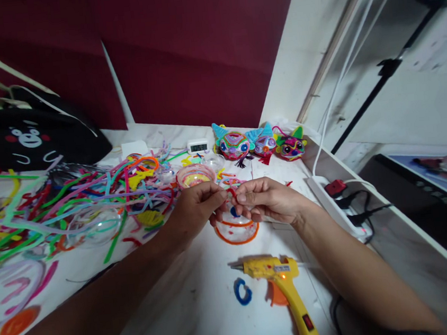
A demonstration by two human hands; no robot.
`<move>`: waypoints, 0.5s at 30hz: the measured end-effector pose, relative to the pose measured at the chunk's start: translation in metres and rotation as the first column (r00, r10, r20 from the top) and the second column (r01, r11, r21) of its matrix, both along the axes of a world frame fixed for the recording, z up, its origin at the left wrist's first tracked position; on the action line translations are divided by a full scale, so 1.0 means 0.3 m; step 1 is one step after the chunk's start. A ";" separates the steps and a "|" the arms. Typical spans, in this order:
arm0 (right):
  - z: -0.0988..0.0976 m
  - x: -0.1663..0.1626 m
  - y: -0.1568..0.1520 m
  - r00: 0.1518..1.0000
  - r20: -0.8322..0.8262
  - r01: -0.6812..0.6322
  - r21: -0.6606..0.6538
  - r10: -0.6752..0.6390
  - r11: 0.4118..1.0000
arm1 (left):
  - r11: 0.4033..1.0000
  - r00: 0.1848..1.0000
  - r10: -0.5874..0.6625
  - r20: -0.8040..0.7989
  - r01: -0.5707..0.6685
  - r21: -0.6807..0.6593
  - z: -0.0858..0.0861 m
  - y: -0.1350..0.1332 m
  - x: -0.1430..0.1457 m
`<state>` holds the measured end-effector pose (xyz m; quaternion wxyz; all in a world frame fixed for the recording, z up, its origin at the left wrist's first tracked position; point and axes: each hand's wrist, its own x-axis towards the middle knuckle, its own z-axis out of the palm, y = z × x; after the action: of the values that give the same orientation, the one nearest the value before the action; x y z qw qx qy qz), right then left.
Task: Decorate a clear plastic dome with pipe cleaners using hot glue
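My left hand [201, 207] and my right hand [264, 198] meet over the white table, fingertips pinched on a short red pipe cleaner [231, 192] between them. Just below the fingers sits a clear plastic dome [236, 234] edged with an orange pipe cleaner; a dark blue spot shows on it, partly hidden by my hands. Nearer to me lies a yellow glue gun [272, 269], its small light glowing orange. A curled blue pipe cleaner [242, 292] rests beside its nozzle.
Loose colourful pipe cleaners [79, 204] heap on the left. Behind my hands stand a round bowl [195, 175], a small digital clock [198, 146] and several finished animal-face ornaments [235, 145]. A black bag [32, 134] is at back left, a power strip [337, 206] on the right.
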<state>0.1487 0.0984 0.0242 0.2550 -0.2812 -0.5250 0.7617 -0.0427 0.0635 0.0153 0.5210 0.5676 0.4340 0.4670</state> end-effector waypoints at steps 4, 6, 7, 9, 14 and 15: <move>-0.001 -0.003 -0.005 1.000 0.016 0.008 -0.001 -0.008 1.000 | 0.999 0.999 -0.034 0.005 0.034 -0.006 0.001 -0.005 -0.001; -0.002 -0.005 -0.007 1.000 0.024 0.007 0.003 -0.007 1.000 | 0.999 0.999 -0.042 0.002 0.042 -0.001 0.001 -0.007 0.000; -0.003 -0.006 -0.008 0.999 0.032 0.008 0.006 -0.008 1.000 | 0.999 0.999 -0.043 0.000 0.043 0.003 0.001 -0.007 0.000; -0.003 -0.009 -0.009 0.998 0.058 0.021 0.017 -0.022 1.000 | 0.999 0.999 -0.038 -0.008 0.038 0.016 0.000 -0.008 0.002; 0.000 -0.026 -0.017 0.984 0.148 0.084 0.075 -0.095 0.994 | 0.997 0.998 -0.006 -0.055 0.010 0.080 -0.004 -0.009 0.002; 0.001 -0.029 -0.019 0.980 0.167 0.091 0.102 -0.107 0.991 | 0.996 0.998 0.002 -0.066 0.004 0.090 -0.004 -0.009 0.002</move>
<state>0.1400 0.0928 0.0247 0.2593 -0.3591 -0.5657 0.6956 -0.0422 0.0608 0.0142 0.4805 0.6059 0.4293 0.4666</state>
